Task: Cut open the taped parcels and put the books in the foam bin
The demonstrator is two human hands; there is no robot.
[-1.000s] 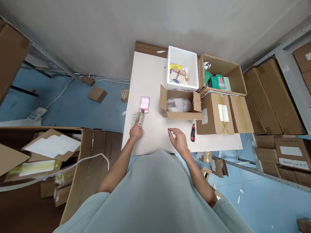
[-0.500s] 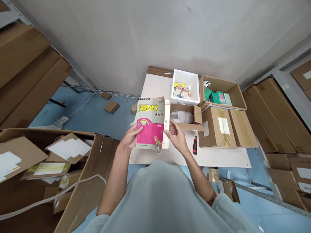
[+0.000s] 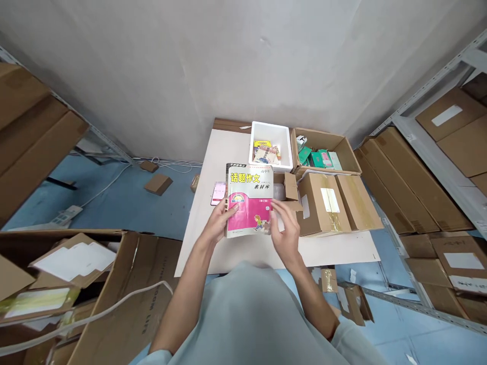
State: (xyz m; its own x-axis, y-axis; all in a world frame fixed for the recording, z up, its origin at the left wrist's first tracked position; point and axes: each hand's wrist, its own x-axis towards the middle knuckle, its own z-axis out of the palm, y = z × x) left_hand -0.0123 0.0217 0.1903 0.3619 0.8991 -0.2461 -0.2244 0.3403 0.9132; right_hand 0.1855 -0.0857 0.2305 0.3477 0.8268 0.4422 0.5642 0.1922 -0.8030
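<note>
A paperback book [image 3: 247, 213], grey above and pink below with yellow Chinese lettering, is held up over the table, its cover facing me. My left hand [image 3: 217, 223] grips its left edge, thumb on the cover and fingers behind, by the spine. My right hand [image 3: 285, 230] is at the opposite edge, thumb and fingertips closed against the side of the book. Beside the book's left side lies a phone [image 3: 218, 193] with a lit pinkish screen. Partly hidden behind the book and right hand is an open carton [image 3: 292, 188] with clear plastic inside.
On the white table [image 3: 201, 248], a foam box [image 3: 283, 147] holds several booklets. An open carton [image 3: 346, 154] contains green boxes. Closed cartons [image 3: 323, 210] stand at the right. A large carton [image 3: 152, 284] of parcels stands left, a pale cable [image 3: 125, 299] across it. Shelving flanks both sides.
The book's cover has closed over the pale page that showed at its right. My view has shifted, bringing the phone into sight. The red-and-black utility knife no longer shows.
</note>
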